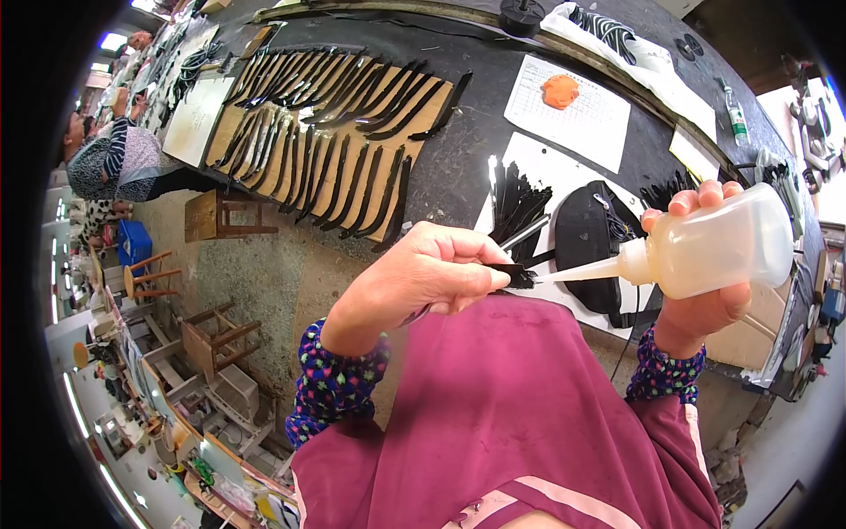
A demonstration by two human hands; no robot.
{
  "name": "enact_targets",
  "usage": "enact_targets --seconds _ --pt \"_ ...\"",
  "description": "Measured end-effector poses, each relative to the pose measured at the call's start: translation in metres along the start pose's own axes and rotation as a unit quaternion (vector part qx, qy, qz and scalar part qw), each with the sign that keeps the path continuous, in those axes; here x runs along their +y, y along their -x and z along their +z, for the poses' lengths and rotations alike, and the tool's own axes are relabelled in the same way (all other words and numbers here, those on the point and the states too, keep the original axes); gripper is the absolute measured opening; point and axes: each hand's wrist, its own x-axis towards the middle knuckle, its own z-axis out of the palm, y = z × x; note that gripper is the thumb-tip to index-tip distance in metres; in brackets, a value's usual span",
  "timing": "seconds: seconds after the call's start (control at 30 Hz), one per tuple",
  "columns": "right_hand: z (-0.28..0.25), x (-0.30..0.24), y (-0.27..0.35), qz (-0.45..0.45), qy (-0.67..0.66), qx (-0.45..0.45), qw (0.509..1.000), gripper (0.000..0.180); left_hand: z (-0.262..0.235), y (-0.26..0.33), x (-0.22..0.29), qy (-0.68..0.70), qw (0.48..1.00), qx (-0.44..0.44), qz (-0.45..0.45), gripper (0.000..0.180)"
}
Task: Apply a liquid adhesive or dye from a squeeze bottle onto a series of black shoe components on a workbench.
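Note:
My left hand (423, 278) pinches a narrow black strip (515, 275) just above my lap, its end sticking out to the right. My right hand (701, 304) grips a translucent squeeze bottle (723, 247) lying sideways, its long white nozzle (582, 271) touching the end of the strip. Behind both hands, a fan of loose black strips (515, 203) lies on white paper (546, 167) on the dark worktable (458, 172).
A brown board (339, 145) covered with several curved black strips lies on the table to the left. A black pouch (586, 238), a sheet with an orange lump (560, 91) and a small bottle (736, 119) sit farther right. Wooden stools (216, 216) stand on the floor; another person (119, 163) sits far left.

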Motion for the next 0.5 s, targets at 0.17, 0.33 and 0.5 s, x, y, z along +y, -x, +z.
enact_targets --seconds 0.17,0.33,0.5 --pt "0.0046 0.0014 0.0012 0.010 0.009 0.069 0.998 0.073 0.0003 -0.0014 0.0002 0.002 1.000 -0.015 -0.006 0.013" --pt "-0.0009 -0.0012 0.0014 -0.003 -0.003 0.013 1.000 0.073 -0.0003 -0.0021 0.0002 -0.001 1.000 -0.002 0.006 0.014" --pt "0.0009 -0.0020 0.0011 -0.010 -0.022 0.019 1.000 0.075 -0.0018 -0.0023 -0.0017 -0.001 1.000 -0.004 0.013 0.014"
